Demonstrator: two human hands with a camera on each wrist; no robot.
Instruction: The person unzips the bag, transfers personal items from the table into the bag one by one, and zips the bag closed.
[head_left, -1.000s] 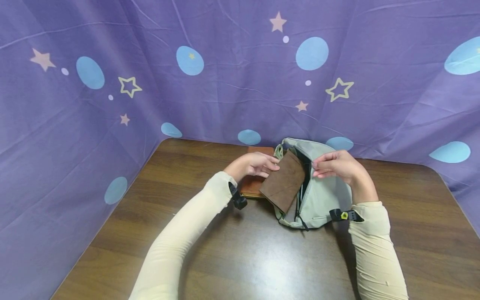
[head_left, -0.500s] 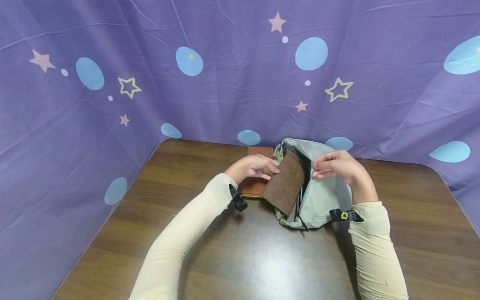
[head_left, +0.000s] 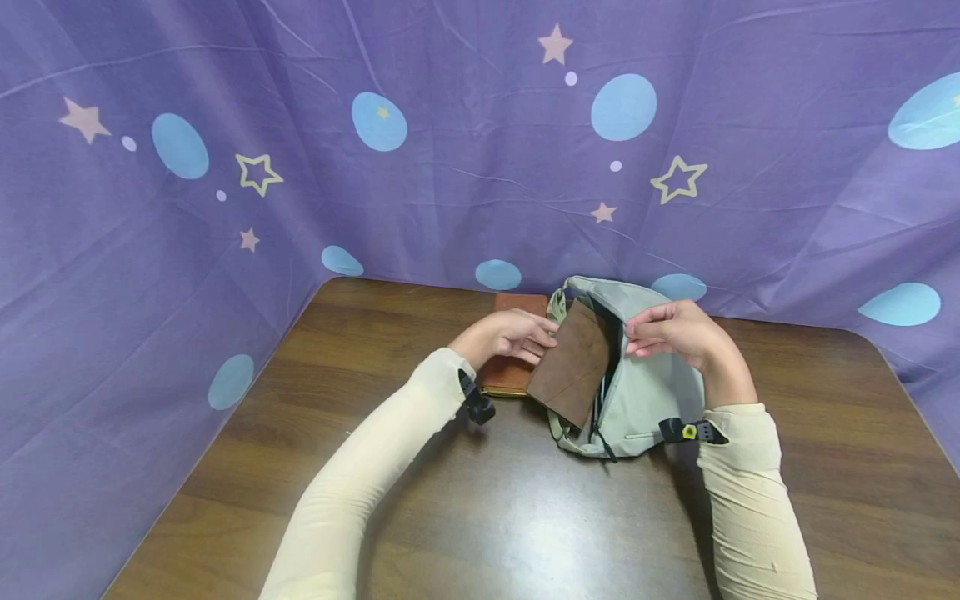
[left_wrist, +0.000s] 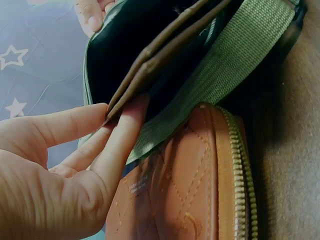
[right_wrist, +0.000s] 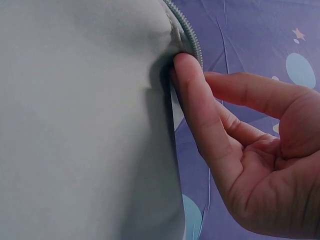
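A brown folded wallet (head_left: 573,362) stands slanted at the mouth of a pale green zippered bag (head_left: 656,392). With thumb and fingers my left hand (head_left: 517,333) pinches the wallet's near edge; the left wrist view shows its two brown layers (left_wrist: 165,50) partly inside the dark opening. My right hand (head_left: 678,333) pinches the zippered rim of the bag and holds it apart, as the right wrist view shows at the zipper (right_wrist: 187,25). The wallet's lower part inside the bag is hidden in the left wrist view.
An orange-brown zip purse (head_left: 506,375) lies on the wooden table (head_left: 450,500) beneath my left hand, left of the bag. The bag's green webbing strap (left_wrist: 245,55) runs beside the opening. A purple patterned cloth (head_left: 480,167) hangs behind the table.
The wallet has turned slightly and its lower corner has shifted a little to the right, with my left hand still on it. My right hand has stayed on the bag's rim.
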